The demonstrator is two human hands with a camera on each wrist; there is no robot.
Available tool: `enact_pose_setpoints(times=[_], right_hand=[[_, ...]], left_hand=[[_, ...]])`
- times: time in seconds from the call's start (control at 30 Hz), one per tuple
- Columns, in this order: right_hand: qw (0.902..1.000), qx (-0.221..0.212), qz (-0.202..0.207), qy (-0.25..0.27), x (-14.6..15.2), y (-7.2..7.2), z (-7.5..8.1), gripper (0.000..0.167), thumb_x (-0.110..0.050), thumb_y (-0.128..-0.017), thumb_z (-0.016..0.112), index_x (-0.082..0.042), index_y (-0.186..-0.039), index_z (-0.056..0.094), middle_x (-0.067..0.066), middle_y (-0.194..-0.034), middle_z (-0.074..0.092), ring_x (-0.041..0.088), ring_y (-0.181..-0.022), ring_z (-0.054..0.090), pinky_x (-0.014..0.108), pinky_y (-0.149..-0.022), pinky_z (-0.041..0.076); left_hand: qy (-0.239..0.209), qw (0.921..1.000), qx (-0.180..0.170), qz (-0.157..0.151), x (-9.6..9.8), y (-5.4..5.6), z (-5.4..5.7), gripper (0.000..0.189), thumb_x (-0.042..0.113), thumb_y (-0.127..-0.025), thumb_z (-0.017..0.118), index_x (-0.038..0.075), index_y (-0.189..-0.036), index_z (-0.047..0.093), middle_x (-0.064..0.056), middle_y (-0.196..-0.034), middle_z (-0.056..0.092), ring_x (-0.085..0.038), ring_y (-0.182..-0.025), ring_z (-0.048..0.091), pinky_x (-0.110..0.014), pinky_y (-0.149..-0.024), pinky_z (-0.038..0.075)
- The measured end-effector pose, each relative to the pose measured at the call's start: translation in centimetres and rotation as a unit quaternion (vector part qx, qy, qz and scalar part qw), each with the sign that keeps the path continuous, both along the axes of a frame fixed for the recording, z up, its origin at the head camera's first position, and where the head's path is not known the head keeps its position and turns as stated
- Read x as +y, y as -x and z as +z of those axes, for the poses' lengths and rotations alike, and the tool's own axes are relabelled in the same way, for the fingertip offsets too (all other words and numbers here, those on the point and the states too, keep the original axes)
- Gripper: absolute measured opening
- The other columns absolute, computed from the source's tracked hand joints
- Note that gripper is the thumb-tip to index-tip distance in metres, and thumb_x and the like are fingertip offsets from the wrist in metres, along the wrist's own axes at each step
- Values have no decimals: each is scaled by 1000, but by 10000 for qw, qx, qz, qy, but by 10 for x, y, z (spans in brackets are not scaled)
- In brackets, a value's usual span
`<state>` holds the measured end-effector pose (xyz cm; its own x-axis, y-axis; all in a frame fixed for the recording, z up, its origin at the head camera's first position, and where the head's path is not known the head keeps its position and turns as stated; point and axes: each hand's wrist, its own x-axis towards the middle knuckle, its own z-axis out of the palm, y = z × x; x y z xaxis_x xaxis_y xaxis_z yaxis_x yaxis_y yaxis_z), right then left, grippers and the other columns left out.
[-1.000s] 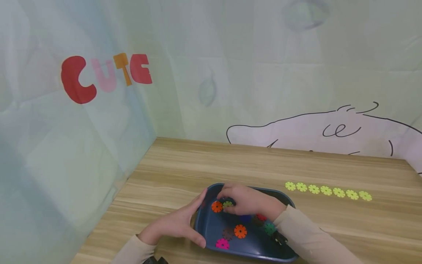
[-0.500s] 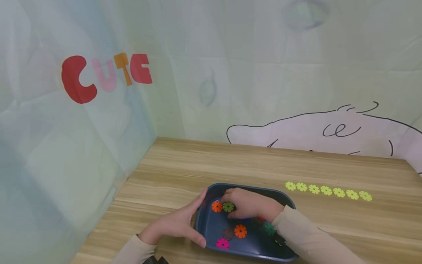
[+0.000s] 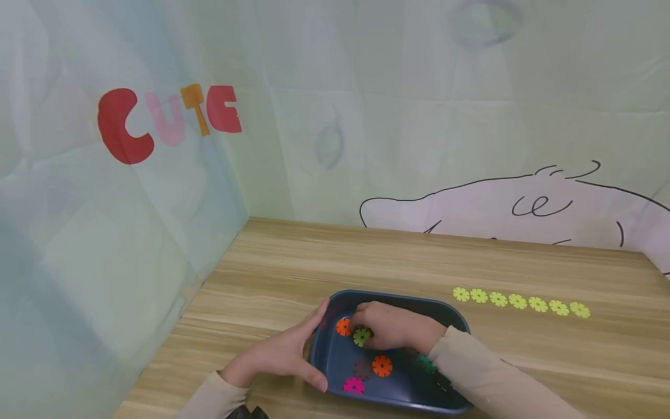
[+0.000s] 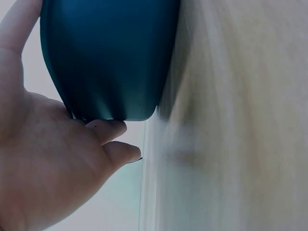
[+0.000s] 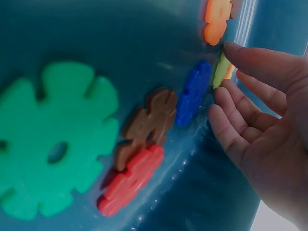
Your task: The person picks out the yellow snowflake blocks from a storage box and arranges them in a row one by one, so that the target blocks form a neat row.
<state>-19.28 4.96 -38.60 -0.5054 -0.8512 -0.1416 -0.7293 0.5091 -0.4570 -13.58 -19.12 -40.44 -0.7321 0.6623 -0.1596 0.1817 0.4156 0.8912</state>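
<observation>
A dark blue tray (image 3: 408, 404) holds several flower-shaped plastic discs. My left hand (image 3: 277, 351) is spread against its left end, thumb near the front corner and a fingertip at the back corner. In the left wrist view, other fingers touch the tray's end (image 4: 110, 62). My right hand (image 3: 400, 327) reaches into the tray and pinches a yellow-green flower disc (image 3: 362, 336) between thumb and fingers. An orange disc (image 3: 344, 326) lies just left of it. In the right wrist view, that yellow-green disc stands edge-on between the fingertips, near a blue disc (image 5: 193, 93).
Another orange disc (image 3: 382, 366), a brown disc (image 3: 362, 369) and a pink disc (image 3: 353, 385) lie in the tray's front left. Green (image 5: 57, 144), brown and red discs (image 5: 132, 179) lie under the right forearm. Several yellow-green discs (image 3: 517, 301) form a row on the wooden table.
My right hand has shifted slightly toward me inside the tray, and the yellow-green disc has moved with it. The left hand and the tray have stayed in place.
</observation>
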Motion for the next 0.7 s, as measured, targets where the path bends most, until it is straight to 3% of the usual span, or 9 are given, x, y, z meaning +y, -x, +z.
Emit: enact_pose_setpoints(times=[0.4, 0.7], right_hand=[[9981, -352, -300, -416, -2, 1, -5, 38, -10, -76, 75, -9, -114, 68, -4, -102, 59, 6, -82, 51, 20, -76, 49], [9990, -399, -172, -49, 0, 2, -2, 33, -11, -77, 75, -8, -109, 71, -7, -96, 56, 6, -80, 50, 17, -72, 47]], left_hand=[[-15, 10000, -34, 6, 0, 0, 1, 132, 47, -70, 83, 13, -154, -12, -15, -161, -7, -32, -147, -3, -59, -115, 7], [-14, 9999, -107, 3, 0, 0, 1, 130, 47, -71, 83, 17, -154, -13, -14, -161, -7, -32, -147, -3, -59, -115, 8]])
